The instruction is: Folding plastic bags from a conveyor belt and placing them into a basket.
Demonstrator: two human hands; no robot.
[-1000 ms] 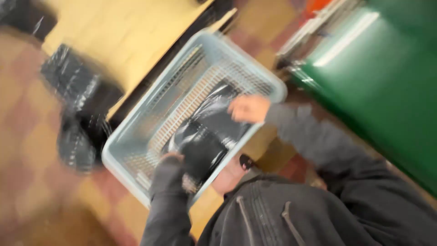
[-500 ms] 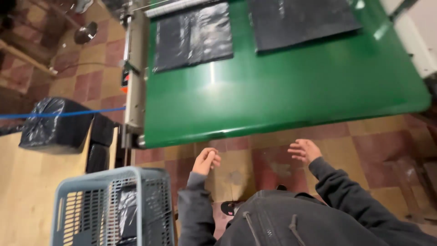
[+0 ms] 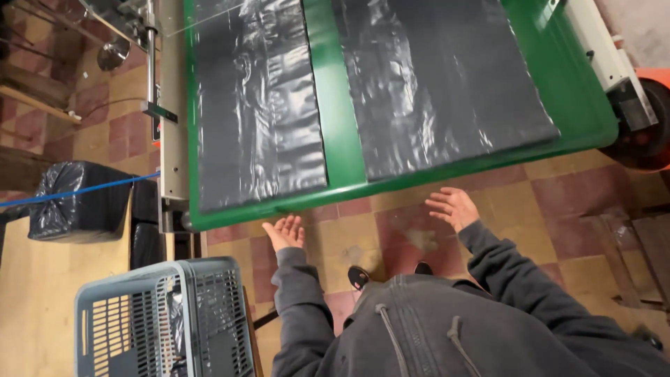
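A small red label (image 3: 155, 130) sits on the machine's grey side rail, up left of the left fingers (image 3: 289, 225); a black-wrapped bundle (image 3: 80, 199) stands further left.

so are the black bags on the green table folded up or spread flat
Spread flat. Both black plastic bags lie unfolded along the green table, side by side with green showing between them. Both hands are empty.

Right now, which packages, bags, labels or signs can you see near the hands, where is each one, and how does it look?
Left plastic sheet: flat on the green table, beyond the left hand; long, black, glossy.
Right plastic sheet: beside it, beyond the right hand; wider, black.
Filled bag: on the floor at left; bulky, black.
Label: on the table's grey side rail; small, red and white.
Crate: lower left; grey-blue, slotted, dark plastic inside.
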